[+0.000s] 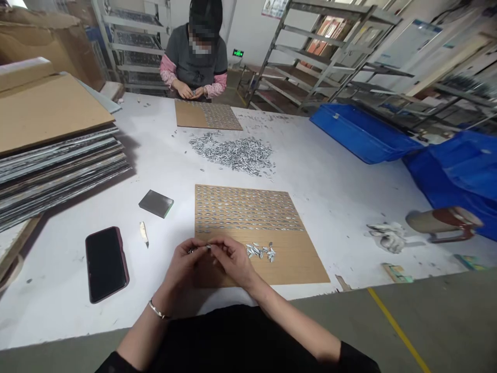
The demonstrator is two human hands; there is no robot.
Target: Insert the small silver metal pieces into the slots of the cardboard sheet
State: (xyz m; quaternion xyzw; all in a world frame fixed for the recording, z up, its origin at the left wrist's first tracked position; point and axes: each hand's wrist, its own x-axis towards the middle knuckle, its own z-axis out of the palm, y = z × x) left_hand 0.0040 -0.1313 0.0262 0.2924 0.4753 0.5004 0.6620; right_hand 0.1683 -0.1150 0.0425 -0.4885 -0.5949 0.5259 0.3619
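My left hand (189, 259) and my right hand (232, 259) meet over the near left part of a brown board (298, 259). Between their fingertips is a small silvery piece (208, 246), pinched from both sides; its exact kind is too small to make out. Rows of leaf-shaped silvery pieces (244, 207) cover the far half of the board. Just right of my right hand lies a loose little heap of silvery pieces (261, 251) on the bare brown part. Farther off, a large pile of the same pieces (236, 153) is spread on the white table (310, 171).
Left of the board are a phone (106, 264), a small knife-like tool (143, 234), a dark block (156, 203) and stacked boards (58, 150). A co-worker (198, 57) sits opposite at another board (190, 115). Blue bins (361, 132), a mug (442, 223) and crumpled gloves (386, 237) are right.
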